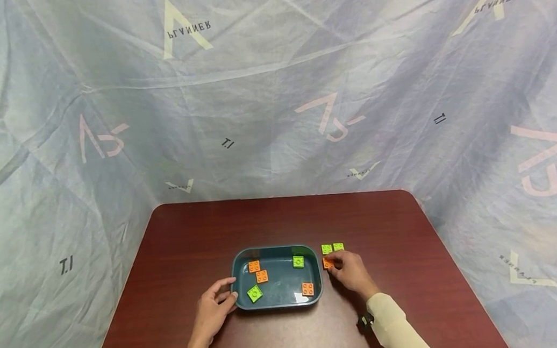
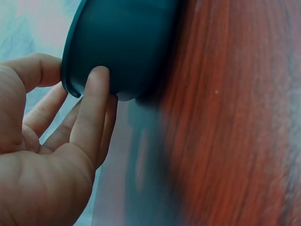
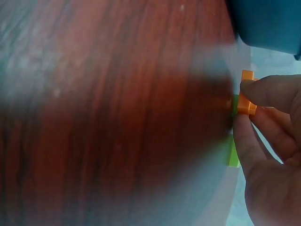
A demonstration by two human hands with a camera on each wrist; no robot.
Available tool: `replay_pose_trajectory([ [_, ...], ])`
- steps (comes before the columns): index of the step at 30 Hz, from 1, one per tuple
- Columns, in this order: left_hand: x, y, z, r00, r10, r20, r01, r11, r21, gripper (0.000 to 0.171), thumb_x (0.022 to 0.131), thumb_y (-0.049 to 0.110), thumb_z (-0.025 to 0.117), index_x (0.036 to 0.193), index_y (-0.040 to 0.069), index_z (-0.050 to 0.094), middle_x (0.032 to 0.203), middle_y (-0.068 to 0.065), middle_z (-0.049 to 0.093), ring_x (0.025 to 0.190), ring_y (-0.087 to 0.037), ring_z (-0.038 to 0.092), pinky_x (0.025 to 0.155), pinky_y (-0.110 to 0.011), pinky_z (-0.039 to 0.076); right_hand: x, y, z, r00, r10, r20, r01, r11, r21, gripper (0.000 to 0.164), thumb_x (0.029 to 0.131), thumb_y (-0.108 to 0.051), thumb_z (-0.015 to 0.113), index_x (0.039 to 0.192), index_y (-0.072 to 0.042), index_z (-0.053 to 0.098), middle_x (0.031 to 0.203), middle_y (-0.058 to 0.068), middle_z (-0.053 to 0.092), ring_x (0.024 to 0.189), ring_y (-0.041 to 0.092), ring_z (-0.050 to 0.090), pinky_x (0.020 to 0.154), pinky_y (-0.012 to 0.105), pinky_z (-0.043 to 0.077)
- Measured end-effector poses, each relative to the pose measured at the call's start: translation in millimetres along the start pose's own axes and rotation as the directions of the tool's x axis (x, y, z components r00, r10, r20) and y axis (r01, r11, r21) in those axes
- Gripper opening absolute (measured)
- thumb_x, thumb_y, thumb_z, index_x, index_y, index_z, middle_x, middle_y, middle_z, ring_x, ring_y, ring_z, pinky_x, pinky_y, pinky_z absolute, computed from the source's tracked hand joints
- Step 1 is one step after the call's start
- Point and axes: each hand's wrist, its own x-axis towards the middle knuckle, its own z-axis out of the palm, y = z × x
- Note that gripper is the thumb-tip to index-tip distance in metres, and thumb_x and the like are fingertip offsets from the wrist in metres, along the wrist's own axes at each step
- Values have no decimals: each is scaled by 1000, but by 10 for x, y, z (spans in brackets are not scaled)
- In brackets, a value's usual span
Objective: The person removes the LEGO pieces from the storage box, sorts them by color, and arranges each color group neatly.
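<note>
Tray: dark teal
Held brick: orange
Other bricks: orange, lime green
Worktop: red-brown woodgrain
Sheeting: grey, pink-and-black print

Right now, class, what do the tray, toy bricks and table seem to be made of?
Tray: probably plastic; smooth, semi-glossy, showing bright reflections. Toy bricks: likely plastic; evenly coloured, with molded-looking studs. Table: wood or wood-look laminate; reddish-brown grain, light sheen.
</note>
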Motion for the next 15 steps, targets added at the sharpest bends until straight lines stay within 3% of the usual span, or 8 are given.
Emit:
replay_pose_trajectory([
  [15,-4,-19,7,1000,16,4,-16,1000,-23,41,97,11,76,137,16,70,126,-18,72,105,-22,76,77,-32,66,3,53,59,997,-67,-25,65,995,-79,31,82,-1,88,111,-10,82,111,5,79,103,26,75,88,47,63],
])
